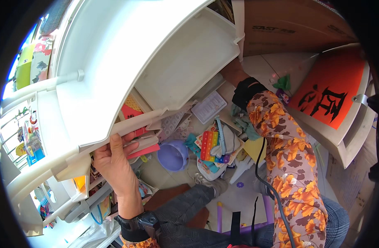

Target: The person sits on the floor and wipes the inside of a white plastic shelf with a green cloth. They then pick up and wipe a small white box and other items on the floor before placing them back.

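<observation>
My left hand holds the near edge of a large white plastic shelf unit, its thumb on top and its fingers around the rim. A shallow white plastic tray or shelf lies tilted beyond that edge. My right hand reaches to the tray's right end; its fingers are hidden behind the tray, so its grip does not show. Red packets and a pink-red item lie just right of my left fingers.
On the tiled floor are a purple bowl, a rainbow pop-it toy, a clear plastic case and a teal cloth. A cardboard box stands at the upper right, above a grey-white cabinet part with an orange-red sheet. A black cable hangs along my right sleeve.
</observation>
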The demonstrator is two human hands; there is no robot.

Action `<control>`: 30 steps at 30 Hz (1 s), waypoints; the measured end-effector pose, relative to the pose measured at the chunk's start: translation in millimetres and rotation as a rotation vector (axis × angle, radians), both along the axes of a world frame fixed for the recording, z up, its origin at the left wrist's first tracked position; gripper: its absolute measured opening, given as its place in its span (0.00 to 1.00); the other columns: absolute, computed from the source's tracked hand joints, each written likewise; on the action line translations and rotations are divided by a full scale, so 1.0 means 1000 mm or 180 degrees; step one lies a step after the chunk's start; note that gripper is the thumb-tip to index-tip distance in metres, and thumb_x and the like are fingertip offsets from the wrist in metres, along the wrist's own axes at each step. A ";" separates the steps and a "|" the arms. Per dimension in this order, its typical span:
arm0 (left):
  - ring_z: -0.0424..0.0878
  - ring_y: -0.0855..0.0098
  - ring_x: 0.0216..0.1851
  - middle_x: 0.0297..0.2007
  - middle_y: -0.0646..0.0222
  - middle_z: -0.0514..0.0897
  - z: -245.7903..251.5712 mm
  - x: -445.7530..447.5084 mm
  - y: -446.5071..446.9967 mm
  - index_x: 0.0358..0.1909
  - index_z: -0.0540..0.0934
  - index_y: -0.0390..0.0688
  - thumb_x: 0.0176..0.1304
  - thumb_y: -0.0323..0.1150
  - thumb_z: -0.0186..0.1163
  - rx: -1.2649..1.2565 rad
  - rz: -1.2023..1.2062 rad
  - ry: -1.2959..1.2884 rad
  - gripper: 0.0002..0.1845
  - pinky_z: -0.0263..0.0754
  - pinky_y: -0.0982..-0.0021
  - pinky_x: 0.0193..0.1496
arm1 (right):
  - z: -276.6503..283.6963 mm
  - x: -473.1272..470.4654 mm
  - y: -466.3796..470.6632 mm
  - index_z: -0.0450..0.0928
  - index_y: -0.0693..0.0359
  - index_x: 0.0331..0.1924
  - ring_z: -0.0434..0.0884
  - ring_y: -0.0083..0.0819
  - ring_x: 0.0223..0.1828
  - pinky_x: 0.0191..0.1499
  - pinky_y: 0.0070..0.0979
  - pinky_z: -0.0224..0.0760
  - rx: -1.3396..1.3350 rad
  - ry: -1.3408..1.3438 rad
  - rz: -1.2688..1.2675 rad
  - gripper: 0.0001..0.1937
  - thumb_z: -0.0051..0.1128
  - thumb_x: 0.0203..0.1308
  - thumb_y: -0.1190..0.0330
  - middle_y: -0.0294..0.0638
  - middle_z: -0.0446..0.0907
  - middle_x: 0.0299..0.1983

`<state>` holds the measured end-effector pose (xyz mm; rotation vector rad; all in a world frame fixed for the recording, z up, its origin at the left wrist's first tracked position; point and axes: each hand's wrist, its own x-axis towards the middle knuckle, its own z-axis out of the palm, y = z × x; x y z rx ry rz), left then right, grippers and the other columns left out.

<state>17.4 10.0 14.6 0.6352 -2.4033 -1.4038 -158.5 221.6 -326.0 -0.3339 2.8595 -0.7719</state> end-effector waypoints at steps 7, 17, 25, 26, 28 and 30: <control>0.85 0.71 0.35 0.41 0.63 0.84 -0.002 -0.001 0.001 0.51 0.77 0.34 0.70 0.32 0.59 -0.0036 0.0055 -0.0016 0.13 0.85 0.73 0.30 | -0.034 0.016 -0.055 0.65 0.57 0.68 0.63 0.44 0.70 0.70 0.41 0.55 -0.0534 0.0631 -0.0499 0.25 0.44 0.68 0.64 0.49 0.65 0.69; 0.85 0.71 0.36 0.40 0.63 0.84 -0.003 -0.001 -0.001 0.49 0.78 0.35 0.70 0.32 0.59 0.0029 -0.0080 -0.0017 0.12 0.85 0.74 0.32 | -0.011 0.035 -0.046 0.79 0.47 0.58 0.77 0.44 0.60 0.59 0.40 0.71 0.0100 0.0416 0.1416 0.19 0.51 0.62 0.64 0.44 0.76 0.59; 0.84 0.73 0.34 0.38 0.65 0.83 -0.002 -0.003 0.000 0.47 0.77 0.35 0.70 0.30 0.58 0.0182 -0.0103 0.0057 0.10 0.84 0.74 0.31 | -0.001 0.027 -0.012 0.74 0.48 0.62 0.79 0.45 0.55 0.56 0.38 0.74 0.0507 0.0316 0.0054 0.23 0.55 0.60 0.63 0.46 0.73 0.61; 0.85 0.71 0.34 0.38 0.64 0.83 -0.002 -0.003 -0.001 0.48 0.77 0.35 0.70 0.31 0.59 0.0159 -0.0111 0.0039 0.11 0.84 0.74 0.32 | 0.004 0.026 -0.020 0.72 0.49 0.63 0.79 0.45 0.54 0.55 0.37 0.74 0.0132 0.0015 -0.0319 0.25 0.56 0.60 0.62 0.47 0.71 0.61; 0.85 0.70 0.35 0.39 0.64 0.84 -0.004 -0.002 -0.001 0.49 0.77 0.35 0.70 0.32 0.59 0.0131 -0.0093 0.0018 0.12 0.85 0.74 0.32 | 0.009 0.027 -0.033 0.69 0.52 0.66 0.78 0.46 0.55 0.55 0.38 0.74 -0.0480 -0.0045 -0.0930 0.29 0.58 0.59 0.60 0.49 0.69 0.62; 0.85 0.70 0.35 0.40 0.64 0.84 -0.005 -0.002 -0.001 0.49 0.78 0.35 0.70 0.32 0.59 0.0081 -0.0041 0.0041 0.12 0.84 0.74 0.32 | 0.009 0.029 -0.045 0.65 0.57 0.67 0.76 0.47 0.57 0.55 0.39 0.74 -0.0927 0.0217 -0.1433 0.32 0.60 0.58 0.58 0.51 0.68 0.62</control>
